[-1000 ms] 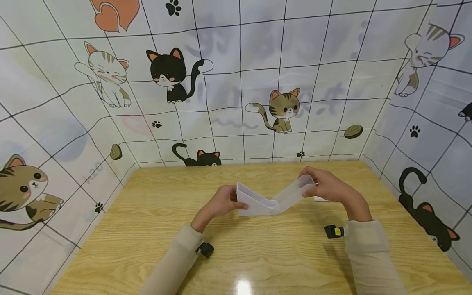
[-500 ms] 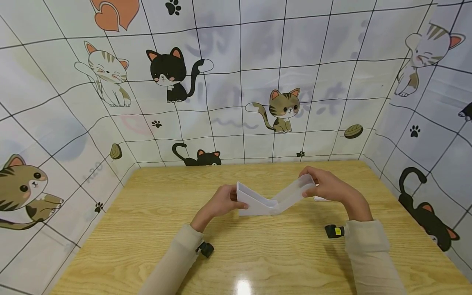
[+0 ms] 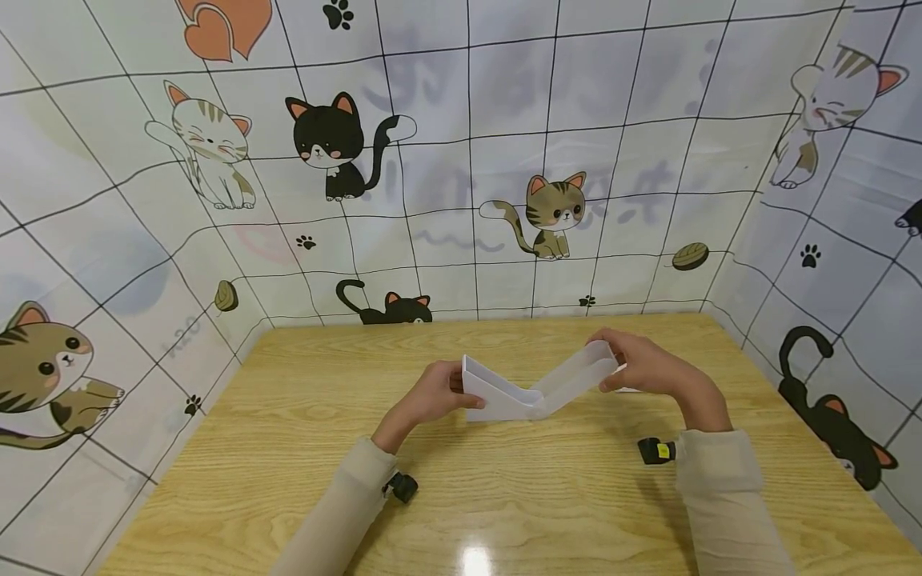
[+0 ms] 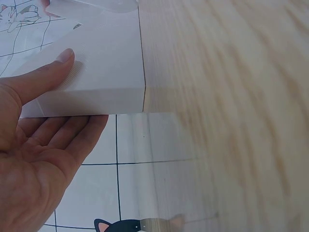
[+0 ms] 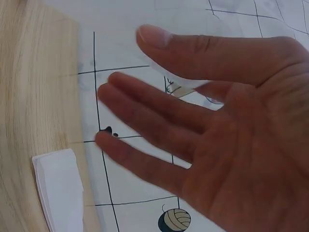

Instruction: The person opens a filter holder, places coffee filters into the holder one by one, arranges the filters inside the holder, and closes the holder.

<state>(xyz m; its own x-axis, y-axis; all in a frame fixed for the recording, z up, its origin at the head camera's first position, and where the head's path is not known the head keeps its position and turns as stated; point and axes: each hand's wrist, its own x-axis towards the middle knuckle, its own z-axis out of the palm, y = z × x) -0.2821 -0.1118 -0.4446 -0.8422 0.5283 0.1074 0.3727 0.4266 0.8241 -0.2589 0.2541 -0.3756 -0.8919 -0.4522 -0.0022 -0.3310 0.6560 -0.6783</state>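
A shallow white box (image 3: 497,396) with a translucent lid (image 3: 576,380) tilted up to the right lies at the middle of the wooden table. My left hand (image 3: 435,392) holds the box's left end. In the left wrist view, the thumb presses the white side of the box (image 4: 106,63) and the fingers go beneath its end. At the raised end of the lid, my right hand (image 3: 644,364) has its index finger over the far edge and its thumb by the near edge. Straight fingers (image 5: 149,130) show in the right wrist view, with the index finger mostly hidden.
A flat white folded piece (image 5: 60,188), paper or tissue, lies on the table beyond my right hand. Sheets printed with cats (image 3: 551,216) rise behind the table (image 3: 324,352) and along both sides. Each wrist carries a small black camera (image 3: 402,486).
My right hand has shifted slightly right, its thumb sliding from the lid's face to the near edge. The left hand, box and lid look unmoved.
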